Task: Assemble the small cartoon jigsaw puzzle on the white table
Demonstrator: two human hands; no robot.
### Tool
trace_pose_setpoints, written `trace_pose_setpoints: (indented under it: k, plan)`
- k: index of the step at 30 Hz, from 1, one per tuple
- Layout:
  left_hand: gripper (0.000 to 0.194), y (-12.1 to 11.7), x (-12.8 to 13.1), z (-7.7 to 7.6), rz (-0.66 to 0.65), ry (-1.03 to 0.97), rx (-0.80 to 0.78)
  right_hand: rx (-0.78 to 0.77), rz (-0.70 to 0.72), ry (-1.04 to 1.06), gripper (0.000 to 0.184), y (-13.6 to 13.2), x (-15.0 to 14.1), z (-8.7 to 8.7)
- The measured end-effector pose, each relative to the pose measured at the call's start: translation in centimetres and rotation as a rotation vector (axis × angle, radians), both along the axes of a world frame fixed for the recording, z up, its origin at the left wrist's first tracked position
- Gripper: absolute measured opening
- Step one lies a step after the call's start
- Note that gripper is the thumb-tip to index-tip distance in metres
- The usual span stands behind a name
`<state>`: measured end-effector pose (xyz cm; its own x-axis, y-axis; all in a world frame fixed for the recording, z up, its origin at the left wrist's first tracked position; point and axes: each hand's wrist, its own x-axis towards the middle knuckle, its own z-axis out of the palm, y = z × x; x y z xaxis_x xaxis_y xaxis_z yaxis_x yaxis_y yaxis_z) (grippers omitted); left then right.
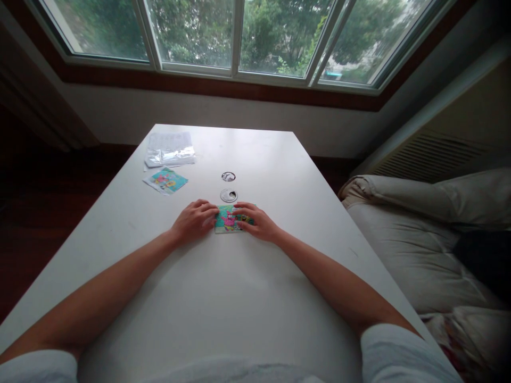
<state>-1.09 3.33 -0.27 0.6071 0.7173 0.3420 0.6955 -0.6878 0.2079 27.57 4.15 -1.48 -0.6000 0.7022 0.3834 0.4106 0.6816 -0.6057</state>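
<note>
A small rectangular picture card [228,219] lies flat on the white table in front of me, with a pink cartoon figure on a green and turquoise ground. Fine lines that might be puzzle joints are too small to make out. My left hand [196,219] rests at its left edge, fingers slightly bent and touching the card's side. Over its right part lies my right hand [258,221], fingers spread and flat, covering some of the picture. Just beyond the card are a round silver disc [225,196] with a dark spot and a second round disc [229,176].
On the left of the white table [239,298] lies a colourful printed sheet [166,181] with a similar cartoon. Behind it is a clear plastic bag [171,150] with papers. A cushioned beige seat [411,250] stands to the right, and a window [279,37] is ahead.
</note>
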Motion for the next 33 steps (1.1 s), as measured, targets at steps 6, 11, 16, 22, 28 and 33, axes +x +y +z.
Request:
trace_pose_setpoints:
  k: [6,11,16,22,28,33]
  plan:
    - [0.035,0.0,-0.3,0.3,0.040,0.039,-0.011,0.152,-0.108,-0.191,0.028,0.3,0.2,-0.5]
    - [0.045,-0.1,-0.4,0.2,0.044,0.034,-0.038,0.156,-0.103,-0.242,0.031,0.0,-0.1,-0.4]
    - [0.040,0.0,-0.2,0.2,0.035,0.007,-0.054,0.130,-0.063,-0.236,0.033,0.6,0.7,-0.1]
    - [0.038,0.3,-0.6,0.0,0.050,-0.020,-0.070,0.085,0.018,-0.226,0.035,2.9,4.1,0.3]
    - [0.042,0.4,-1.0,-0.3,0.027,-0.010,-0.077,0.110,-0.007,-0.284,0.038,3.0,4.4,0.3]
    - [0.047,0.4,-0.9,-0.1,0.022,-0.008,-0.080,0.166,-0.057,-0.316,0.044,2.2,3.4,0.2]
